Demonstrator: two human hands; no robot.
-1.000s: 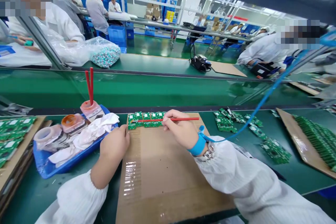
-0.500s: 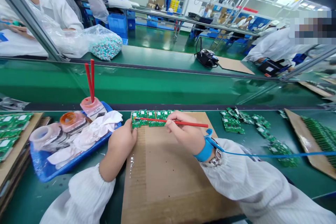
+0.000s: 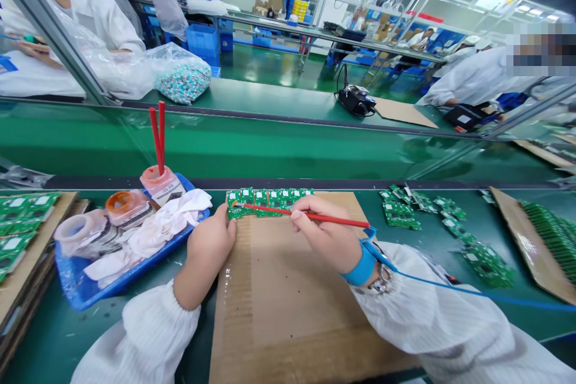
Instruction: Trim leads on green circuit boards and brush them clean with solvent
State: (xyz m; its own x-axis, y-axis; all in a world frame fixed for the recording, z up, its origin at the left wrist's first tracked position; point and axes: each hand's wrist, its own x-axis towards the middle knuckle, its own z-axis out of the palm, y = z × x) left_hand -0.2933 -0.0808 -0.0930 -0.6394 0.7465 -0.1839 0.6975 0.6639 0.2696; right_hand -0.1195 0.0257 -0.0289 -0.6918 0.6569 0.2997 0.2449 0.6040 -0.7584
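Right grip (image 3: pixel 320 241) narrowly pinched a red-handled brush (image 3: pixel 335 219), tip on green circuit boards (image 3: pixel 265 201), left grip (image 3: pixel 211 235) beside them, its hold unclear.

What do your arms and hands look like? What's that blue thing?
Left hand and right hand are bare; the arms wear white sleeves with gathered cuffs. The right wrist has a blue strap with a blue cord, beside a silver metal band.

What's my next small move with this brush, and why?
Probably draw the brush rightward along the boards. Its tip sits at their left end, with the rest of the strip lying to the right. Your right hand has it in a pen grip, and your left hand is against the boards' left end, seemingly steadying them.
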